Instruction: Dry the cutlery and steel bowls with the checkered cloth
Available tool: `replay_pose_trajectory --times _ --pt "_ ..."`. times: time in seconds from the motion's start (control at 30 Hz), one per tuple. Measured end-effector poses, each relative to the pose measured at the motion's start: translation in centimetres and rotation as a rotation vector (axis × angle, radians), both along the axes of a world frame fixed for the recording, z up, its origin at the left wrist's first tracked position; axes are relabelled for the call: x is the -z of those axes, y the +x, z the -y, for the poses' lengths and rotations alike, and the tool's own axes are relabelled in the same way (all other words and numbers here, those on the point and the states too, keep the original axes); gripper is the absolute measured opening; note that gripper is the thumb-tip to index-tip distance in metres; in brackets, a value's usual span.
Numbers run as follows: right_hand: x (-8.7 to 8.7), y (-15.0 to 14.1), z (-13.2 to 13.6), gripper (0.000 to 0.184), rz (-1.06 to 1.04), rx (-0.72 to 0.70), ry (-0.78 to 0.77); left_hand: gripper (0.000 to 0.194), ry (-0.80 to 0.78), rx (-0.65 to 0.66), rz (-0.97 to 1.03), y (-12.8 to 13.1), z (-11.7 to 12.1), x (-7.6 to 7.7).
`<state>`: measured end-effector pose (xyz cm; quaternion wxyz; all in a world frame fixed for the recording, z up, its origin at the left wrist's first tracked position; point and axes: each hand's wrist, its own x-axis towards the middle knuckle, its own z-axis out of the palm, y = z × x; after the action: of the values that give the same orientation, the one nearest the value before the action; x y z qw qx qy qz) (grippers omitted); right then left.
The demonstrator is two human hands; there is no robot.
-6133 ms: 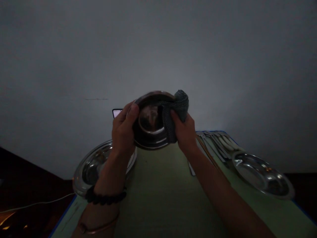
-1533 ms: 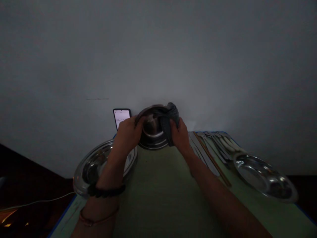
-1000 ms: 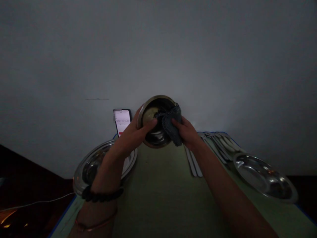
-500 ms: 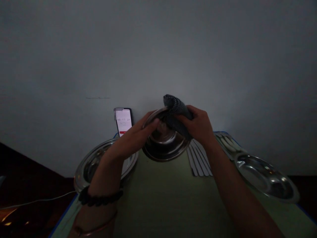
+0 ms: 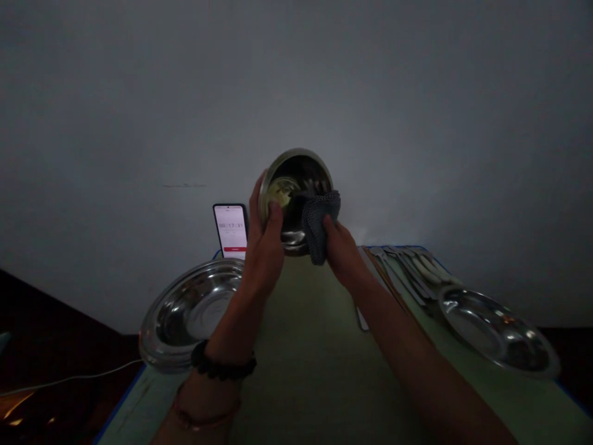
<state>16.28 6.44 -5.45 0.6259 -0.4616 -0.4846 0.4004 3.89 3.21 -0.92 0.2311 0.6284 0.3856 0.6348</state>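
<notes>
A shiny metal bowl (image 5: 296, 159) is held up above the table, tilted so that its inside faces me. My left hand (image 5: 265, 247) grips its left side, the thumb over the rim and the fingers behind. A dark grey patterned cloth (image 5: 319, 225) is pinched in my right hand (image 5: 341, 250), thumb on top. The cloth lies over the bowl's lower right rim, and part of it may reach inside. The fingers of my right hand are mostly hidden behind the cloth.
Left on the green table (image 5: 315, 371) is a wide metal basin (image 5: 160, 337). A phone (image 5: 231, 230) showing a timer leans against the wall (image 5: 296, 74). Several metal utensils (image 5: 403, 278) lie to the right, beside a shallow metal bowl (image 5: 500, 334). A cable (image 5: 92, 375) hangs at left.
The bowl has been raised and turned so its opening faces me. My left hand has moved up along its left side. The cloth has shifted down to the lower right rim.
</notes>
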Motion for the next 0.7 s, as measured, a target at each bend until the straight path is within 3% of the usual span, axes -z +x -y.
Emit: replay_pose_trajectory --times 0.1,0.2,0.37,0.5,0.6,0.7 --pt "-0.5 1.9 -1.0 0.049 -0.095 0.021 0.047 0.046 -0.111 -0.03 -0.006 -1.2 -0.8 0.3" --pt "-1.4 3.5 -1.3 0.047 -0.267 0.012 0.067 0.044 -0.128 -0.105 -0.044 -2.0 -1.3 0.3" --pt "-3.3 3.7 0.3 0.052 -0.281 -0.228 0.146 0.046 -0.182 -0.082 -0.01 -2.0 -1.6 0.4" --pt "-3.6 2.7 1.1 0.051 -0.292 -0.362 0.134 0.048 -0.238 -0.1 0.008 -2.0 -1.6 0.3" --pt "-3.1 2.8 0.5 0.055 -0.342 -0.33 0.119 0.045 -0.206 -0.184 -0.029 -2.4 -1.6 0.0" --pt "-2.8 3.1 -0.3 0.062 -0.335 -0.215 0.167 0.044 -0.158 -0.159 -0.041 -2.9 -1.8 -0.2"
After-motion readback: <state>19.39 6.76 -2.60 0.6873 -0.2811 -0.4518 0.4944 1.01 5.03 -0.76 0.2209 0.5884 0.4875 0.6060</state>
